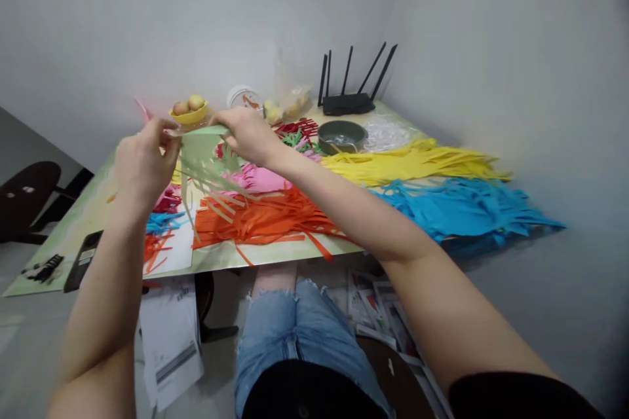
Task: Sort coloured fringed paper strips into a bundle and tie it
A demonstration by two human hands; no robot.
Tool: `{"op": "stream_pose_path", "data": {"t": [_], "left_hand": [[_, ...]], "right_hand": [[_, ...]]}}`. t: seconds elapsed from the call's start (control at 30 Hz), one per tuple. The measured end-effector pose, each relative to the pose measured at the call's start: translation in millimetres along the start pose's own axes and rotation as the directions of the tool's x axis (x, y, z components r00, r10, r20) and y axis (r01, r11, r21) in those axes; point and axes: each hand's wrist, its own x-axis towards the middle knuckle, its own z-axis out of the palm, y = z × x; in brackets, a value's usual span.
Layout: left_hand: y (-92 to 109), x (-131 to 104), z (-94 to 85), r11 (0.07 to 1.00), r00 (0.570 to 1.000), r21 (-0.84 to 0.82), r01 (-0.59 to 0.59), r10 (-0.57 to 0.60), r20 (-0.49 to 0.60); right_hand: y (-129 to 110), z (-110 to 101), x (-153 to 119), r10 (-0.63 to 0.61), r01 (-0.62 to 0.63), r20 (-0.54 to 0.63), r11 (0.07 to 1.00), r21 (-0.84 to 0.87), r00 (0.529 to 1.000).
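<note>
Between my raised hands hangs a light green sheet of fringed paper, its cut strips dangling over the table. My left hand pinches its left top edge. With thumb and fingers closed, my right hand grips the upper right edge. Beneath the strips lies a pile of orange fringed paper. Pink fringed paper sits just behind it. To the right are a yellow fringed bundle and a blue fringed bundle, both lying flat.
A black router with upright antennas stands at the back, near a dark green round dish. A yellow bowl holds round items. At the table's left lie a phone and a black hair clip. Walls bound the back and right.
</note>
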Motion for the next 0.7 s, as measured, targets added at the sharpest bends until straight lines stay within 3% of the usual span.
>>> {"op": "stream_pose_path", "data": {"t": [0.1, 0.23, 0.33, 0.5, 0.6, 0.7], "left_hand": [[-14.6, 12.0, 8.6, 0.972, 0.999, -0.232, -0.043, 0.043, -0.002], [-35.5, 36.2, 31.9, 0.916, 0.993, -0.387, 0.107, -0.118, -0.004], [-52.5, 50.7, 48.3, 0.862, 0.962, -0.450, 0.233, -0.273, -0.025], [-60.0, 60.7, 66.6, 0.794, 0.935, -0.551, 0.255, -0.347, -0.067], [-43.3, 59.9, 92.1, 0.660, 0.934, -0.679, 0.321, -0.338, 0.113], [-14.3, 51.1, 130.6, 0.486, 0.871, -0.724, 0.490, -0.316, 0.377]], "right_hand": [[-16.1, -20.6, 9.6, -0.021, 0.021, 0.013, 0.998, -0.063, 1.000], [-26.0, -47.2, 26.8, -0.074, 0.068, -0.034, 0.986, -0.152, 0.997], [-23.9, -61.4, 38.7, -0.062, 0.049, -0.038, 0.961, -0.272, 0.997], [-19.0, -78.7, 55.4, -0.095, 0.068, -0.052, 0.920, -0.386, 0.994], [-16.0, -86.3, 71.5, -0.070, 0.034, -0.082, 0.926, -0.375, 0.994], [-10.9, -88.2, 87.3, -0.041, 0.009, -0.077, 0.927, -0.376, 0.996]]}}
